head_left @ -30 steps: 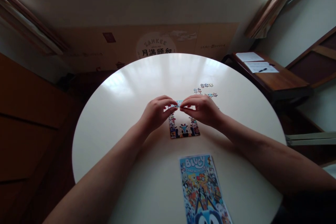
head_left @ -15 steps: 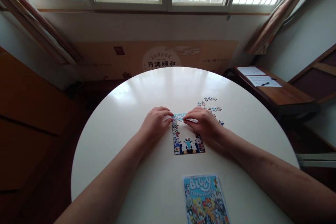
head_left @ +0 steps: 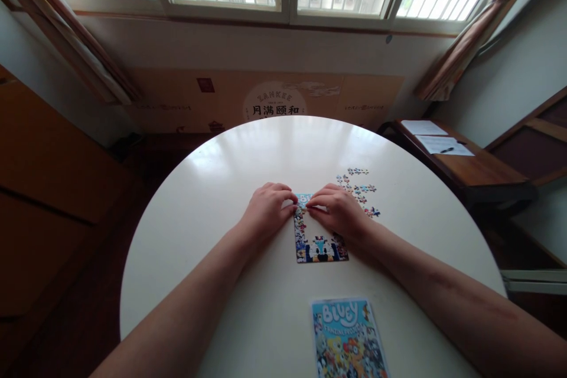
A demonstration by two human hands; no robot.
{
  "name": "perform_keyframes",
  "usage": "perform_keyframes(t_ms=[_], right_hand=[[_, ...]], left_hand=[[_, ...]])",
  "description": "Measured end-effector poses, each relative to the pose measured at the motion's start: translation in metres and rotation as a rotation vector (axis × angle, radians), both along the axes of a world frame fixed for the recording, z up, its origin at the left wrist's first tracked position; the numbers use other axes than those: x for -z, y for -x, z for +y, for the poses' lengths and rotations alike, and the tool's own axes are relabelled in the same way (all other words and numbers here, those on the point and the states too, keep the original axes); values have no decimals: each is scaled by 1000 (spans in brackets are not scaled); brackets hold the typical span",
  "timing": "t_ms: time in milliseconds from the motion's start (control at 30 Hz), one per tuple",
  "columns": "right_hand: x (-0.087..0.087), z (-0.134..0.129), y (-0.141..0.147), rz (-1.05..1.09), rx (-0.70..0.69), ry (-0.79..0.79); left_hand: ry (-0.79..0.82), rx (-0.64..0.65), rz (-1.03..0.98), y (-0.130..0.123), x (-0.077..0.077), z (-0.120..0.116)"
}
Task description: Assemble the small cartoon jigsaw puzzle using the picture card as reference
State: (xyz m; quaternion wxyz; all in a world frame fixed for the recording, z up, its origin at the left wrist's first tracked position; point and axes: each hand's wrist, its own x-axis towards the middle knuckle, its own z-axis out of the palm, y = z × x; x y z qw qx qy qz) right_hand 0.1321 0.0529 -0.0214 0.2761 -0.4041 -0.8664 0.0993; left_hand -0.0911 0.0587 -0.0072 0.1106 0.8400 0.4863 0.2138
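1. The puzzle (head_left: 322, 249) lies flat on the table (head_left: 195, 236), partly built: left side, top and bottom filled, the middle bare, with a blue dog face at its near edge.
2. The left hand (head_left: 268, 209) is at the puzzle's far left corner, thumb and fingers bent, tips in a narrow pinch; I cannot tell if they hold anything.
3. The right hand (head_left: 339, 209) reaches over the puzzle's right side, thumb and index tips close together near its top strip; any piece between them is too small to tell.
4. Loose pieces (head_left: 364, 189) lie to the right of the puzzle and beyond it, in short uneven rows.
5. The card (head_left: 348, 339), headed "BLUEY", lies nearer the person than the puzzle, apart from it.
6. Well beyond the puzzle, to the right, a desk (head_left: 487, 170) bears 2 papers (head_left: 436, 143).
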Motion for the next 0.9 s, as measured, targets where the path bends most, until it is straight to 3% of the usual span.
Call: perform_keyframes(t_ms=[533,700,900], right_hand=[[-6,-2,-2,0,3,-67],[-15,-1,-17,99,121,-194],[-26,3,-35,25,194,-235]], left_hand=[[-32,11,-22,2,2,-1],[-77,25,-50,0,2,-2],[-91,60,14,0,7,0]])
